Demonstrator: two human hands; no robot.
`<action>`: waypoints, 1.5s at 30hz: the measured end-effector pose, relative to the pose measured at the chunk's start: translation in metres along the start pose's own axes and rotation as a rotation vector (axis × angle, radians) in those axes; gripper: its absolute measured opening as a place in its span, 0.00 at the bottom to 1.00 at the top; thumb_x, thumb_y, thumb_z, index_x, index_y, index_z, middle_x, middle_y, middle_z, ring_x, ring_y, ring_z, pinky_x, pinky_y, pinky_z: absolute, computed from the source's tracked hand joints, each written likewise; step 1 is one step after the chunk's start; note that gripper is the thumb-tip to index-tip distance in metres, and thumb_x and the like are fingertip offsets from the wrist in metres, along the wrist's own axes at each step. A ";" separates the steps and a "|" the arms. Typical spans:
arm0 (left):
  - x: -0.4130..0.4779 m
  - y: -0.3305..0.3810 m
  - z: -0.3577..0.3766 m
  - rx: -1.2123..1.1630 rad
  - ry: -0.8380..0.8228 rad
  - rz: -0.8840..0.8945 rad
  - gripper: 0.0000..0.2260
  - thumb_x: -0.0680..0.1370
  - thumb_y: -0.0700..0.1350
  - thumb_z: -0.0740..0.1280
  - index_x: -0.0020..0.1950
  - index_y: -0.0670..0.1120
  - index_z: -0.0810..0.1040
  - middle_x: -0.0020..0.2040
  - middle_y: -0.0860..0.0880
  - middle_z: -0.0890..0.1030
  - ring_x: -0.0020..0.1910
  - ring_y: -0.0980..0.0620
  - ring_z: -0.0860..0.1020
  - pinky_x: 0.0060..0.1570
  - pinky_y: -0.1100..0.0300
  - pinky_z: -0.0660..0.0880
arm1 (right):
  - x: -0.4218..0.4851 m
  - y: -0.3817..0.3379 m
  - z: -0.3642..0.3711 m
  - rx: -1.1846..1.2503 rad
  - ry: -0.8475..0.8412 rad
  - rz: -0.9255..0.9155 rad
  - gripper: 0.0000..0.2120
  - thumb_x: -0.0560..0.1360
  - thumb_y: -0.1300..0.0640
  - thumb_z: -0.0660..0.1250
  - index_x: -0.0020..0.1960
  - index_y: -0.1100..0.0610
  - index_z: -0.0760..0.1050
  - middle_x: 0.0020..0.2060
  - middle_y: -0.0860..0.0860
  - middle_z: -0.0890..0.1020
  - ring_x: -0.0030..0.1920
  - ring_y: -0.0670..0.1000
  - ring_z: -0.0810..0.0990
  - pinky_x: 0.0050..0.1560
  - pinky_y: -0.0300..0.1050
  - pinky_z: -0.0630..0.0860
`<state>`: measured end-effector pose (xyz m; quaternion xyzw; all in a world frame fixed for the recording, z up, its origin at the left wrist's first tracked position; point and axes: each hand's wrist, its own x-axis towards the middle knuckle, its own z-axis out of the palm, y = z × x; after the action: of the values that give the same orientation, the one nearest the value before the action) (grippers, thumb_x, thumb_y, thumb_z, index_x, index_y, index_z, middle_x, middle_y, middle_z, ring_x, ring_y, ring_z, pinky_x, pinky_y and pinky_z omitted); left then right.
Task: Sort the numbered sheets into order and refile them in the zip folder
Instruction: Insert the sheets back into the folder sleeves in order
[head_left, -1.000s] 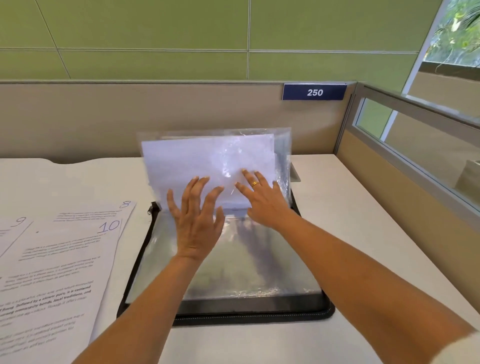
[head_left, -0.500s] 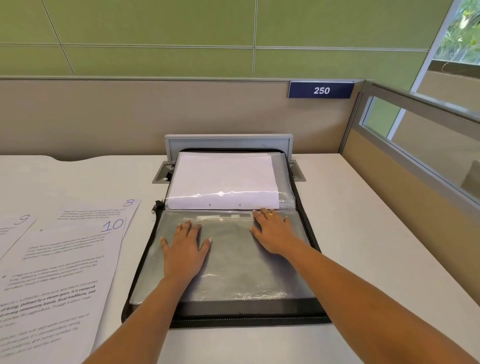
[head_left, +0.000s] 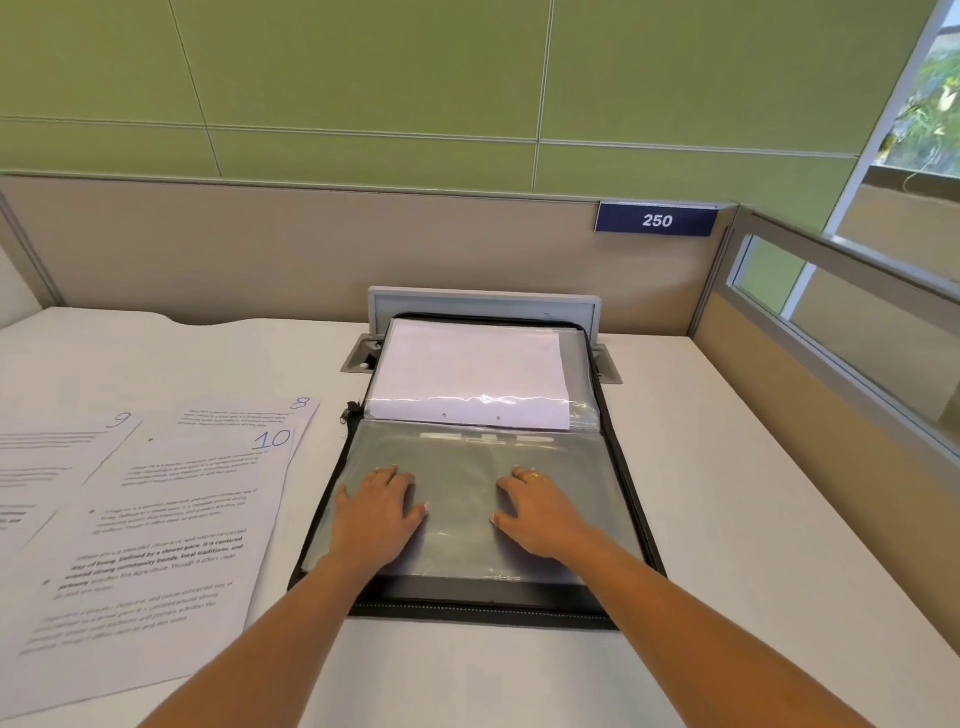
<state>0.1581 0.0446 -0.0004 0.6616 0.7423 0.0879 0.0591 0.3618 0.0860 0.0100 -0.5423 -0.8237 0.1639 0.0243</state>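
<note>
On the white desk (head_left: 753, 519) under a green wall (head_left: 363, 78), the open zip folder (head_left: 460, 467) lay beneath the left hand (head_left: 376, 512) and right hand (head_left: 540, 512), fingers resting close together, numbered sheets (head_left: 171, 519) at nine o'clock.

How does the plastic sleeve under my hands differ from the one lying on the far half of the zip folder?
The far sleeve holds a white sheet; the near sleeve shows no sheet, only grey through it. The left hand and right hand rest on the near sleeve; nothing touches the far sleeve. Both are clear, glossy plastic lying flat in the open black zip folder.
</note>
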 end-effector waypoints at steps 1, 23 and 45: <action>-0.004 -0.003 -0.002 0.001 0.026 -0.004 0.20 0.80 0.56 0.56 0.70 0.52 0.66 0.74 0.52 0.62 0.73 0.52 0.59 0.71 0.44 0.54 | -0.002 -0.004 0.000 0.042 0.005 -0.018 0.23 0.78 0.49 0.60 0.71 0.57 0.65 0.71 0.55 0.65 0.70 0.56 0.63 0.70 0.48 0.61; -0.033 -0.257 -0.051 -0.029 0.148 -0.352 0.25 0.80 0.59 0.55 0.75 0.53 0.58 0.78 0.51 0.53 0.77 0.52 0.49 0.71 0.40 0.48 | 0.086 -0.222 0.046 0.496 0.002 0.037 0.18 0.77 0.52 0.64 0.65 0.56 0.71 0.64 0.53 0.73 0.63 0.51 0.72 0.56 0.39 0.67; -0.041 -0.327 -0.036 -0.028 0.035 -0.367 0.35 0.76 0.68 0.46 0.78 0.52 0.46 0.78 0.50 0.45 0.77 0.49 0.42 0.71 0.37 0.41 | 0.156 -0.275 0.065 1.195 0.080 0.604 0.10 0.77 0.58 0.64 0.55 0.62 0.74 0.53 0.59 0.80 0.53 0.59 0.79 0.58 0.53 0.76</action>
<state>-0.1624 -0.0341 -0.0344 0.5126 0.8502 0.0975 0.0702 0.0402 0.1121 0.0086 -0.6479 -0.4019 0.5712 0.3041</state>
